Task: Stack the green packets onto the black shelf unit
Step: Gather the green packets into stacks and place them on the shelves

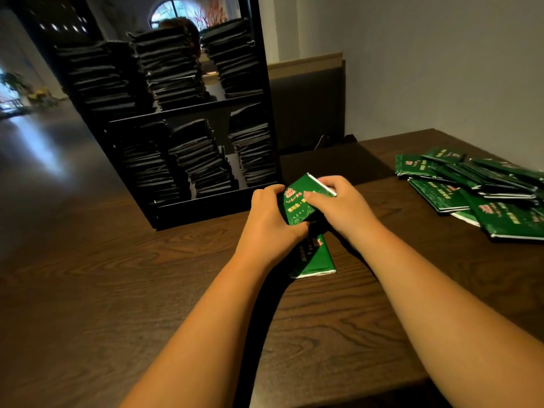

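Dark wood-grain counter [117,290] fills most of the view, running from the near edge to the grey wall [441,69] at far R. Black shelf unit [188,108] stands upright on the counter's far L part, open front facing fwd, two tiers. Upper tier: three tall upper stacks [173,66] of flat packets, side by side, edges ragged. Lower tier: three lower stacks [203,160], the middle one leaning. In the shade they all read near black, so true colour can't be told. Behind the unit, a dark padded bench back [306,107] w/ a pale top rail.

Far R on the counter, well apart from the shelf unit: loose pile of green packets [477,192], overlapping at odd angles, gold print on faces, white edges showing.

Both bare forearms come in from the bottom and meet near ctr, just in front of the unit's lower R corner. Left hand [269,219] and right hand [338,207] share one held packet [297,201], green w/ gold print, tilted, white far edge raised, off the counter. Left hand grips its L side, curled round the edge. R thumb lies on the face; R fingers [326,184] wrap the top R edge. Can't tell if it's one packet or a few together. Under the wrists a second packet [316,257], also green, lies flat on the counter, partly hidden by the L wrist.
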A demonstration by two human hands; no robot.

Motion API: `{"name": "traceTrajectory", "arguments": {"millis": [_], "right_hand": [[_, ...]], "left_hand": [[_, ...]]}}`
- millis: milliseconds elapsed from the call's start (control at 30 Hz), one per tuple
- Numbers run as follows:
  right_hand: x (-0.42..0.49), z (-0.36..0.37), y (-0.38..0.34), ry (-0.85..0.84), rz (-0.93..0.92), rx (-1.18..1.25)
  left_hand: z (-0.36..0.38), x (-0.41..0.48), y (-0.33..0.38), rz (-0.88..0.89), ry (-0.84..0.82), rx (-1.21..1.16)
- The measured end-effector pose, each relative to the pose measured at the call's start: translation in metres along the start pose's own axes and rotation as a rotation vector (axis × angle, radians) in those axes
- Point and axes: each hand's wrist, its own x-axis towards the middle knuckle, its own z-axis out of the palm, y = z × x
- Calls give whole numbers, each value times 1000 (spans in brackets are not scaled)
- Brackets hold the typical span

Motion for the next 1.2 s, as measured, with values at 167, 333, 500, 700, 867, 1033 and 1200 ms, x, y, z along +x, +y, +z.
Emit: {"name": "traceTrajectory", "arguments": {"millis": [167, 333, 500, 700, 867, 1033, 1200], "right_hand": [[3, 4, 2, -32, 131, 305], [5, -5, 5, 128, 90, 358], [-2, -10, 1, 86, 90, 434], [-7, -11, -4, 129, -48, 468], [-9, -12, -1, 123, -92, 382], [-16, -6, -9, -107, -29, 234], [-25, 5, -7, -340, -46, 123]], "left_hand": [[2, -8, 3, -28, 30, -135], [1, -12, -7, -69, -160, 169], [-4, -11, -9, -97, -204, 363], [-11, -13, -10, -137, -165, 27], [-18, -11, -9, -123, -3, -211], [-17, -9, -6, -88, 143, -508], [-10, -8, -6, -102, 152, -742]]}}
